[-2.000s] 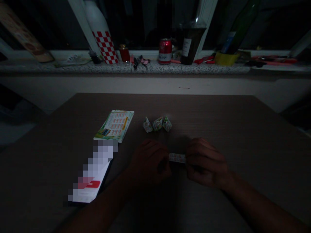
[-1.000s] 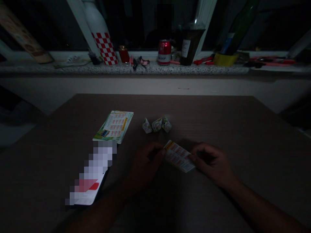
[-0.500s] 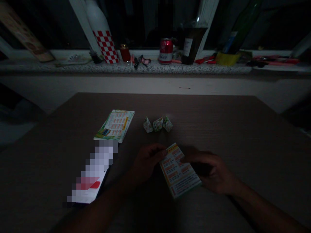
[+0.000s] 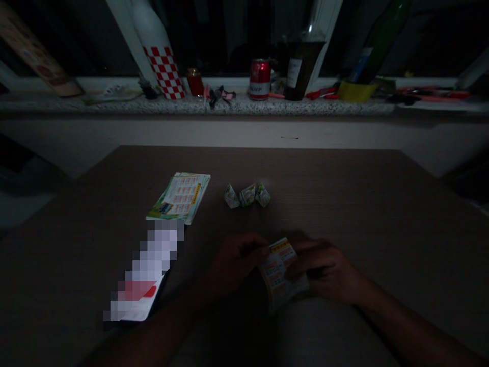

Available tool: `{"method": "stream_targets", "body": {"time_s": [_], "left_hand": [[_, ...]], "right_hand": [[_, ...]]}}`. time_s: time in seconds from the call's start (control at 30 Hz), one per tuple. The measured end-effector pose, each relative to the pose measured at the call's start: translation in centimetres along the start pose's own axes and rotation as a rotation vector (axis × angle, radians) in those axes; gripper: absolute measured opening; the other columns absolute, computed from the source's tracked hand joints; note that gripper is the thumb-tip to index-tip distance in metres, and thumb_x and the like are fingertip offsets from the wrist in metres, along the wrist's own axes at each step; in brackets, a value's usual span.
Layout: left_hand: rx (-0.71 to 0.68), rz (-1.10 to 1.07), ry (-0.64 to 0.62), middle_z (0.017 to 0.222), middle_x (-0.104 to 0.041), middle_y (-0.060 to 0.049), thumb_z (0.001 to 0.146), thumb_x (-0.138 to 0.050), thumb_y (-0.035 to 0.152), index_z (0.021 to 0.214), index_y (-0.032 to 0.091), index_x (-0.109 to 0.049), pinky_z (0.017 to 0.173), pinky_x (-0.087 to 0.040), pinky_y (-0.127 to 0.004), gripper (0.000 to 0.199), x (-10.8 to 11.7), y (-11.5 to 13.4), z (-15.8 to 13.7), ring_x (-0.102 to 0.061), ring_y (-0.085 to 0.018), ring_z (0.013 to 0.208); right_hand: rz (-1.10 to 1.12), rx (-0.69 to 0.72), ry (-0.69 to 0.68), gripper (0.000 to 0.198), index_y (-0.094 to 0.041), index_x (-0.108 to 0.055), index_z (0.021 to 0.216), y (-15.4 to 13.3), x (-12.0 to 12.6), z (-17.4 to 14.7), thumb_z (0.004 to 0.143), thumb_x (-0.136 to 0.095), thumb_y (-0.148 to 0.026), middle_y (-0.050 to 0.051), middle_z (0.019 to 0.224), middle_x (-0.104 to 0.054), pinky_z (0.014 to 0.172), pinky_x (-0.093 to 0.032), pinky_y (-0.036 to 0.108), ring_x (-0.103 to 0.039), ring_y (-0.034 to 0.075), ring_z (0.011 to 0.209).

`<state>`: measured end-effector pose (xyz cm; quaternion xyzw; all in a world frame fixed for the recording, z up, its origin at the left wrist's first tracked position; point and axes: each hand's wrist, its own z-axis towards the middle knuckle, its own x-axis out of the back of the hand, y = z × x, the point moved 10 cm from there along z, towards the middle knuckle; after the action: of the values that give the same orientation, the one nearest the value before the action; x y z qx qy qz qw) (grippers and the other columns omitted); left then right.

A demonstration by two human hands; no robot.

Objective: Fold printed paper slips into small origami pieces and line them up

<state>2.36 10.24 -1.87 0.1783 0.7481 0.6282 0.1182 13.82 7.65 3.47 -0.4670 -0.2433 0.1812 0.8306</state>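
A small printed calendar card (image 4: 278,270) is held between my two hands above the table, its lower part bent. My left hand (image 4: 240,260) pinches its upper left edge between thumb and fingers. Gripping the right side, my right hand (image 4: 328,265) has a finger across the printed face and the others behind. Beyond the hands, three small folded paper pieces (image 4: 247,195) sit in a row on the table. To the left lies a stack of similar calendar cards (image 4: 181,196), with a lit phone (image 4: 148,275) in front of it, its screen mostly pixelated.
The brown table (image 4: 344,193) reaches to a wall under a speckled stone windowsill (image 4: 237,106). On the sill stand a red-and-white checkered bottle (image 4: 162,61), a red can (image 4: 260,79), a dark plastic cup (image 4: 300,71) and a green bottle (image 4: 382,41). The room is dim.
The card has tilted and bent, and its lower part now curves. My right hand has shifted slightly left and taken a fuller grip; the left still pinches the edge.
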Motion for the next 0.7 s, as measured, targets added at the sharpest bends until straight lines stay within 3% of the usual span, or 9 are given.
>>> {"method": "stream_targets", "body": {"time_s": [0.3, 0.5, 0.7], "left_hand": [[-0.105, 0.248, -0.048, 0.071, -0.063, 0.0, 0.081, -0.058, 0.021, 0.08, 0.014, -0.067, 0.06, -0.042, -0.022, 0.011, -0.5, 1.3, -0.5, -0.056, -0.013, 0.066], [-0.183, 0.157, -0.094, 0.085, -0.067, -0.006, 0.078, -0.068, 0.034, 0.096, 0.013, -0.068, 0.067, -0.046, -0.025, 0.027, -1.2, 2.1, -1.0, -0.061, -0.018, 0.078], [-0.27, 0.277, -0.103, 0.084, -0.067, -0.004, 0.083, -0.066, 0.031, 0.092, 0.018, -0.072, 0.068, -0.045, -0.025, 0.018, -1.6, 2.7, -1.0, -0.061, -0.016, 0.076]], "right_hand": [[-0.131, -0.094, 0.055, 0.013, -0.016, -0.068, 0.072, 0.5, 0.7, -0.1, 0.08, -0.072, -0.025, 0.005, 0.068, -0.068, 0.056, -0.049, 0.025, -0.063, 0.015, 0.062], [-0.27, -0.079, 0.008, 0.021, -0.016, -0.063, 0.064, 0.6, 0.0, -0.3, 0.082, -0.068, -0.026, 0.0, 0.056, -0.06, 0.049, -0.04, 0.022, -0.053, 0.01, 0.051], [-0.358, -0.038, -0.039, 0.021, -0.017, -0.063, 0.064, 0.2, -0.6, -0.5, 0.083, -0.067, -0.025, -0.002, 0.054, -0.054, 0.047, -0.033, 0.022, -0.048, 0.008, 0.049]]}}
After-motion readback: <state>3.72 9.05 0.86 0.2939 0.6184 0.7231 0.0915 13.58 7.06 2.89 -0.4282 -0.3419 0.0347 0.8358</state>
